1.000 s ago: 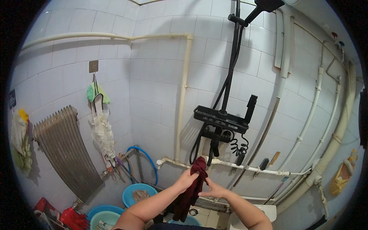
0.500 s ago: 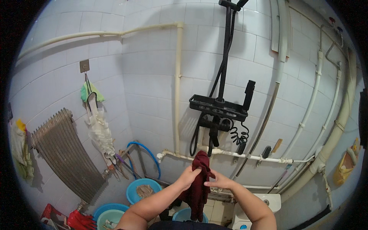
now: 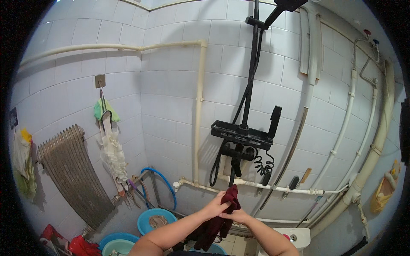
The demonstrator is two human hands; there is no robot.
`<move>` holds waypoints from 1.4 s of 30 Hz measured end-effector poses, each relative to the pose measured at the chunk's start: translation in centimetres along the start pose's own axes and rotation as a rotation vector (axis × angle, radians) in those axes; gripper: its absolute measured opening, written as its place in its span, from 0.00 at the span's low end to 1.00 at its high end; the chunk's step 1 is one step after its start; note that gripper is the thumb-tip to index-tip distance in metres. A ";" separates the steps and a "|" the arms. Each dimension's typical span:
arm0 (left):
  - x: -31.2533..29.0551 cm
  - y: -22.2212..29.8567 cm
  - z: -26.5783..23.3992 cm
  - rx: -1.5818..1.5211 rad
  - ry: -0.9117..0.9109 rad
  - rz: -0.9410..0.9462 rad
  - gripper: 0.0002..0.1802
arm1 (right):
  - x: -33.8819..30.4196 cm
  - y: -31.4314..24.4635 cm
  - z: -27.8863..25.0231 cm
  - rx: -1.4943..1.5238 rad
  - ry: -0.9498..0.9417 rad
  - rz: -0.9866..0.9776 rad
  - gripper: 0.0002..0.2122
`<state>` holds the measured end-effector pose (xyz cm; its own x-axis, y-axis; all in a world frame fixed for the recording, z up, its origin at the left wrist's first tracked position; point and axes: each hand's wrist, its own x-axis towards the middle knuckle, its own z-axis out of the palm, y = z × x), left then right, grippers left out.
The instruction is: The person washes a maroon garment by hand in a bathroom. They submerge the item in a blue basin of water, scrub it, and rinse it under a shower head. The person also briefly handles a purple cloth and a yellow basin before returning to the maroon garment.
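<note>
A dark red cloth, seemingly a garment (image 3: 231,197), hangs in folds between my hands at the lower middle. My left hand (image 3: 217,206) grips its upper part, thumb across the fabric. Close beside it, my right hand (image 3: 239,216) holds the cloth from the right, some of its fingers behind the folds. The lower end drops toward a blue basin (image 3: 218,250) that my body and the cloth partly hide.
Left of my arms stand a blue basin (image 3: 142,222) with a beige cloth (image 3: 157,221) and a pale green basin (image 3: 121,246). Red gloves (image 3: 83,246) lie near the radiator (image 3: 73,168). Ahead is a black shower shelf (image 3: 242,135); a white toilet tank (image 3: 301,235) stands right.
The view has tilted up, so the wall fittings sit lower. My right hand's spread fingers have closed on the cloth, and its lower end has swung left.
</note>
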<state>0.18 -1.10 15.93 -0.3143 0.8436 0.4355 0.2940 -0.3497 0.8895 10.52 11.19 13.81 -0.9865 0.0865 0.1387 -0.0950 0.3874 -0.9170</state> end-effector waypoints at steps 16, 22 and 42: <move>-3.8 -2.8 -3.0 0.054 -0.052 -0.246 0.19 | -2.8 4.2 0.4 -0.005 0.293 0.289 0.14; -5.7 -3.9 -4.6 0.122 -0.034 -0.431 0.16 | -4.4 4.7 0.2 0.058 0.362 0.333 0.13; -4.2 -5.0 1.9 0.368 -0.055 -0.340 0.29 | -3.4 -0.9 0.7 0.292 0.288 0.268 0.22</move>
<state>1.74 -2.12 9.37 -0.4024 0.9086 0.1124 0.4850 0.1075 0.8679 13.91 9.91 13.95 -0.9085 0.4141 -0.0564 0.0834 0.0473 -0.9954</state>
